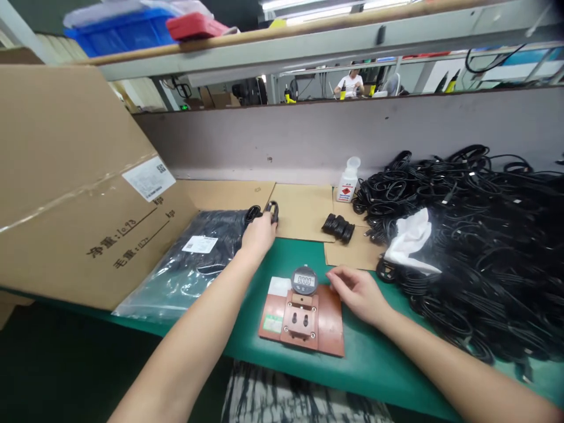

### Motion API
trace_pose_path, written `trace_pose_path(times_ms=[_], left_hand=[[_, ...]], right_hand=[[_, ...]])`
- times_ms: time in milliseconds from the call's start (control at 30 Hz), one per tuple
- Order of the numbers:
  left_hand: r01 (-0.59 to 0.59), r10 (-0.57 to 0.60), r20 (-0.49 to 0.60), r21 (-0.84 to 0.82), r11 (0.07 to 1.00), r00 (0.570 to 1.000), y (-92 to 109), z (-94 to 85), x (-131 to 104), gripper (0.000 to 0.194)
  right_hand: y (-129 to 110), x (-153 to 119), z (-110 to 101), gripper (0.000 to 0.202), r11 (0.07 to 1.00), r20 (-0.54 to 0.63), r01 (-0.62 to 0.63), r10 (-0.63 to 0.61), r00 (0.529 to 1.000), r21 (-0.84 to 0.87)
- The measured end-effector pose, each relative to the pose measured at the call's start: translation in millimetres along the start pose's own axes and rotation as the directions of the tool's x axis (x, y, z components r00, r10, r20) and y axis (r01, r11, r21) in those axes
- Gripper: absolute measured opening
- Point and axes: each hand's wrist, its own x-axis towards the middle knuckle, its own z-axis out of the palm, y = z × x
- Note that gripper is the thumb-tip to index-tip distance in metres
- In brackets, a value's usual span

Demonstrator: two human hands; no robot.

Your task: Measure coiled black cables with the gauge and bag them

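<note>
My left hand (259,235) reaches to the far side of the bench. Its fingers are closed on a black coiled cable (274,210), beside the clear plastic bag (154,296) full of black cables. My right hand (359,295) rests at the right edge of the red-brown gauge base (330,329), its fingers loosely bent and nothing visible in them. On that base is a round digital dial gauge (304,280), whose display appears to read 0.00. A short row of bundled black cables (338,228) lies on cardboard ahead of my right hand.
A large cardboard box (66,176) stands at left. Heaped black cables (484,252) cover the right side, with a white cloth (409,241) on them. A white bottle (348,181) stands at the back. Overhead runs a shelf (282,44); beyond it sits a person (351,82).
</note>
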Motion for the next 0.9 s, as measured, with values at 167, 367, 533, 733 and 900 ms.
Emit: trace_pose_path(times_ms=[167,367,533,733,900], left_hand=[[0.024,-0.034,0.05,0.19,0.981,0.998,-7,10.8,-7,0.041],[-0.128,0.119,0.192,0.038,0.991,0.974,34,20.7,2,0.038],[-0.142,0.257,0.433,-0.28,0.949,0.864,78,61.8,28,0.024],[0.12,0.197,0.48,-0.552,0.825,0.855,68,60.5,35,0.019],[0.245,0.104,0.36,-0.792,0.56,0.927,44,-3.3,-28,0.03]], right_hand=[[15,-2,-2,0.03,0.999,0.034,0.008,-0.009,0.999,0.035],[16,4,-2,0.031,0.996,0.027,-0.039,0.037,0.999,0.08],[15,6,-3,0.03,0.994,0.014,-0.057,0.056,0.998,0.096],[17,6,-6,0.029,0.993,0.026,-0.061,0.059,0.998,0.105],[20,5,-4,0.033,0.993,0.043,-0.053,0.048,0.998,0.101]])
